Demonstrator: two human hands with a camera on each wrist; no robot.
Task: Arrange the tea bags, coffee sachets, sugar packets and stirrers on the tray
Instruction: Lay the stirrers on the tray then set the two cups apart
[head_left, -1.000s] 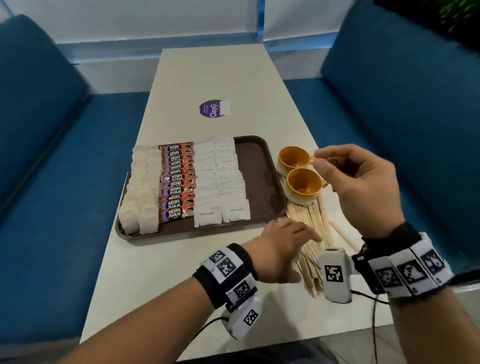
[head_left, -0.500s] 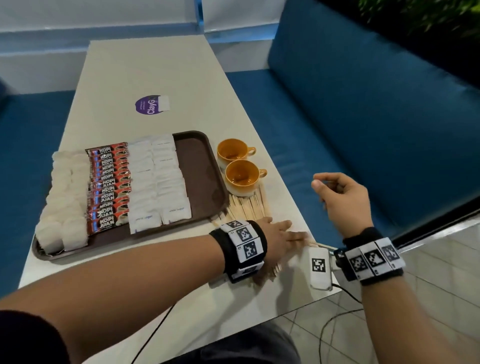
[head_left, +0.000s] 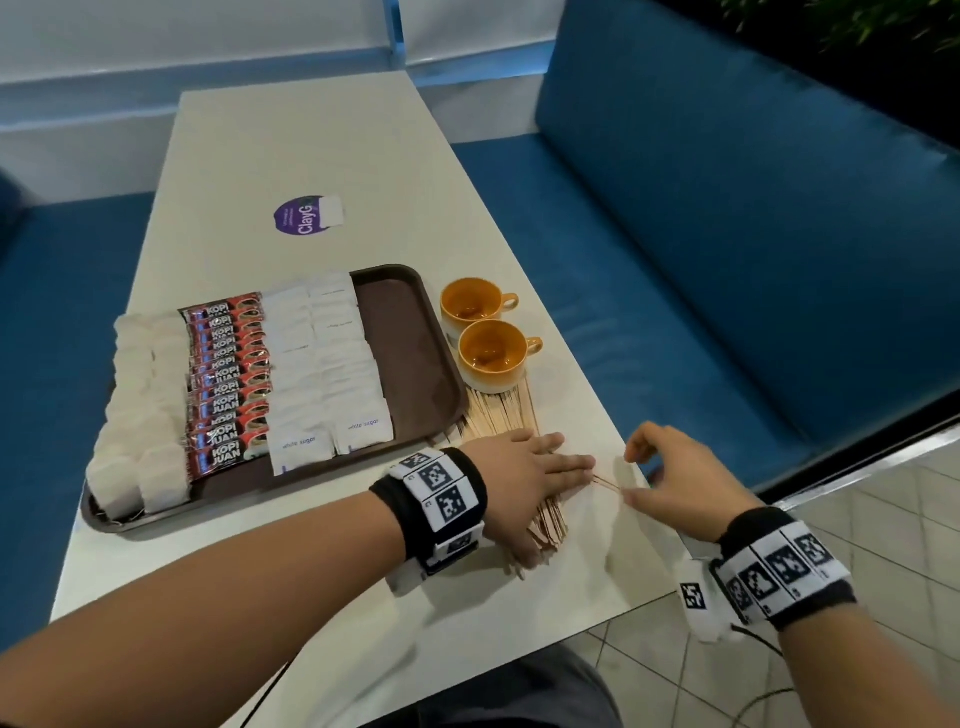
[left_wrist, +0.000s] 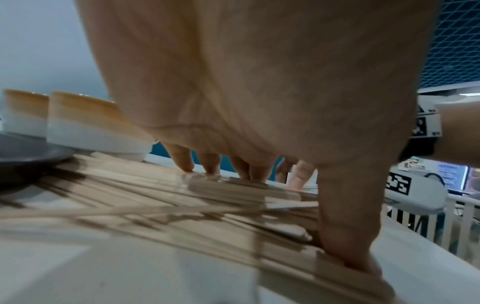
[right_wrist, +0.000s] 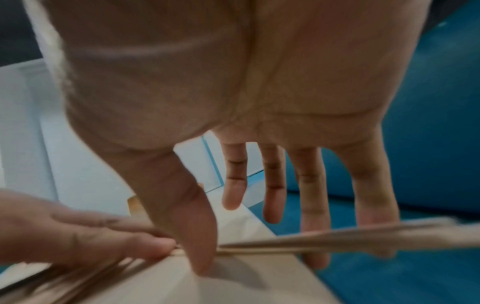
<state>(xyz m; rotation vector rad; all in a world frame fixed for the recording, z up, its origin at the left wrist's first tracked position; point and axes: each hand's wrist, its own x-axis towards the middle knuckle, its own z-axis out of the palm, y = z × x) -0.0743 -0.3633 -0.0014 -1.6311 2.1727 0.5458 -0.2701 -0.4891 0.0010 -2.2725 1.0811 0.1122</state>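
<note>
A brown tray (head_left: 405, 338) holds rows of white tea bags (head_left: 140, 395), red coffee sachets (head_left: 228, 379) and white sugar packets (head_left: 322, 364); its right strip is bare. A loose pile of wooden stirrers (head_left: 498, 410) lies on the table to the right of the tray. My left hand (head_left: 524, 478) presses flat on that pile, fingers straight (left_wrist: 182, 162). My right hand (head_left: 675, 483) arches over the table's right edge. Its thumb (right_wrist: 200, 246) touches the table beside a few stirrers (right_wrist: 337, 238) that stick out past the edge under its straight fingers.
Two orange cups (head_left: 470, 306) (head_left: 491, 353) stand just right of the tray, the nearer one on the far ends of the stirrers. A purple sticker (head_left: 304, 215) marks the far table. Blue bench seats flank the table. Tiled floor lies below the near right corner.
My right hand came down from beside the cups to the stirrers at the table edge. My left hand spread flat over the pile. The head view swung right.
</note>
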